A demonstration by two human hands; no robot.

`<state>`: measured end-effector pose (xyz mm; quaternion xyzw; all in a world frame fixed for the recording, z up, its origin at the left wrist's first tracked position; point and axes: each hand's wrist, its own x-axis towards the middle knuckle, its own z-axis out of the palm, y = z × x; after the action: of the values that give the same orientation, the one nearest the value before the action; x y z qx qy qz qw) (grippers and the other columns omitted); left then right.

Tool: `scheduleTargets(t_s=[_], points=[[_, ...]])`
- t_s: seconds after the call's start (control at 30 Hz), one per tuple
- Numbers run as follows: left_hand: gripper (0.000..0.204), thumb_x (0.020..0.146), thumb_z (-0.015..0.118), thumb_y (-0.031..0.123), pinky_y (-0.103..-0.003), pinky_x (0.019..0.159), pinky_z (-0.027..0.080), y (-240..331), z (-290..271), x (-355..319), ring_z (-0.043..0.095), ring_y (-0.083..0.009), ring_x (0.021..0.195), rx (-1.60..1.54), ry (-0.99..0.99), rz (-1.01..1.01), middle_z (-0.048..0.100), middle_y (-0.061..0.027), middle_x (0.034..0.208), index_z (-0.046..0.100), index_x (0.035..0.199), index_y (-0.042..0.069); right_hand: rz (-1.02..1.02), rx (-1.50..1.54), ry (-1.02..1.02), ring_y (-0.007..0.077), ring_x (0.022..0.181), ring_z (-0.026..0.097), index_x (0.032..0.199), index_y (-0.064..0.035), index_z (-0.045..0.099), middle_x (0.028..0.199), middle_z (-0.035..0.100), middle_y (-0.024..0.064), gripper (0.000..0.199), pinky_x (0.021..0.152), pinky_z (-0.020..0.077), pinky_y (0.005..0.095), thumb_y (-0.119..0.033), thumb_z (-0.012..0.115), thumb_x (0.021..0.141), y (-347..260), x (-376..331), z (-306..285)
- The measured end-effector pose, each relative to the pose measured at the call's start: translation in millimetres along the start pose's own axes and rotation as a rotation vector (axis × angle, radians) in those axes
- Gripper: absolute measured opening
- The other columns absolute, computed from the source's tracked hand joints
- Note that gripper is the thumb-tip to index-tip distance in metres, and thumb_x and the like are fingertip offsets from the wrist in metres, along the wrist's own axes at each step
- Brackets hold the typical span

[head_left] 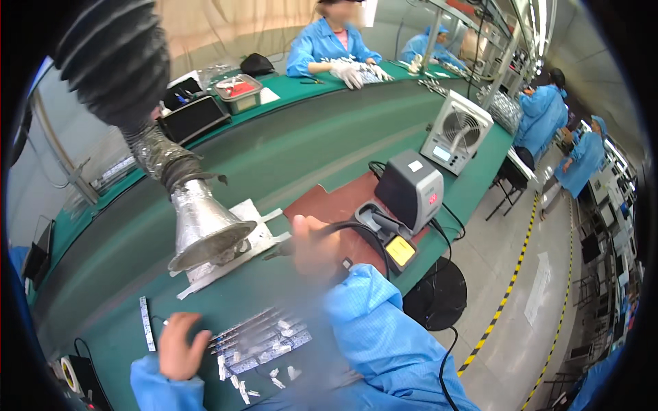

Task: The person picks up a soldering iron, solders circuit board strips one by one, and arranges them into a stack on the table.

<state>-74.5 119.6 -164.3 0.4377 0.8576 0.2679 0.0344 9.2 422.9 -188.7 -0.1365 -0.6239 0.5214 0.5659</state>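
The right hand (317,245) closes around a soldering iron (281,251), fingers wrapped on its handle. The left hand (179,344) rests curled, holding nothing, just left of the strips (264,335) on the tabletop (295,157).

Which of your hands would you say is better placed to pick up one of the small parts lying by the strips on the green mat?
Left, probably. The left hand rests on the green mat right beside the strips of small parts, while the right hand is farther up, gripping a soldering iron near the fume funnel.
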Motion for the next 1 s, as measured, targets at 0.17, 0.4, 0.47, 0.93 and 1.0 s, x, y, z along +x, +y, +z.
scheduleTargets(t_s=[0.17, 0.4, 0.47, 0.93, 1.0], points=[[0.039, 0.08, 0.077, 0.022, -0.03, 0.068, 0.048, 0.0, 17.9, 25.6, 0.056, -0.0174, 0.074, -0.237, -0.416, -0.021, 0.059, -0.0076, 0.085, 0.067, 0.112, 0.002, 0.03, 0.047, -0.016, 0.0051, 0.049, 0.04, 0.058, -0.0031, 0.047, 0.051, 0.047, -0.0006, 0.04, 0.044, 0.03, 0.0266, -0.014, 0.056, 0.096, 7.3, -2.2, -3.2], [0.033, 0.082, 0.076, 0.024, -0.025, 0.067, 0.042, -15.9, 11.5, 42.0, 0.051, -0.0129, 0.074, -0.44, -0.643, -0.111, 0.058, -0.004, 0.086, 0.07, 0.106, 0.003, -0.026, -0.013, -0.02, 0.0064, 0.049, 0.042, 0.06, -0.0009, 0.051, 0.051, 0.048, 0.0006, 0.039, 0.046, 0.0308, 0.0261, -0.015, 0.054, 0.096, 0.2, 2.5, -4.5], [0.025, 0.086, 0.073, 0.021, -0.026, 0.069, 0.042, -20.4, 10.2, 42.0, 0.053, -0.0114, 0.077, -0.477, -0.654, -0.083, 0.059, -0.0041, 0.088, 0.071, 0.102, 0.002, -0.032, -0.016, -0.015, 0.0073, 0.048, 0.044, 0.059, -0.0008, 0.049, 0.051, 0.05, 0.0016, 0.04, 0.044, 0.0322, 0.0269, -0.015, 0.054, 0.096, 0.9, 3.3, -4.9], [0.04, 0.084, 0.058, -0.006, -0.023, 0.054, 0.044, -30.4, 54.6, 48.7, 0.055, -0.0108, 0.064, -1.047, -0.336, -0.371, 0.065, -0.0106, 0.099, 0.049, 0.123, 0.0, -0.187, -0.014, 0.023, 0.012, 0.048, 0.041, 0.061, -0.0015, 0.042, 0.052, 0.042, 0.0038, 0.036, 0.045, 0.0304, 0.0325, -0.009, 0.053, 0.094, 10.7, 3.7, -4.5], [0.042, 0.082, 0.056, -0.007, -0.023, 0.049, 0.042, -34.8, 50.7, 45.4, 0.052, -0.009, 0.059, -0.998, -0.342, -0.355, 0.065, -0.0096, 0.097, 0.049, 0.123, 0.0, -0.203, -0.194, -0.022, 0.0173, 0.044, 0.04, 0.06, -0.001, 0.042, 0.051, 0.041, 0.0081, 0.036, 0.044, 0.0286, 0.0354, -0.008, 0.056, 0.092, -11.9, -2.6, 4.0]])
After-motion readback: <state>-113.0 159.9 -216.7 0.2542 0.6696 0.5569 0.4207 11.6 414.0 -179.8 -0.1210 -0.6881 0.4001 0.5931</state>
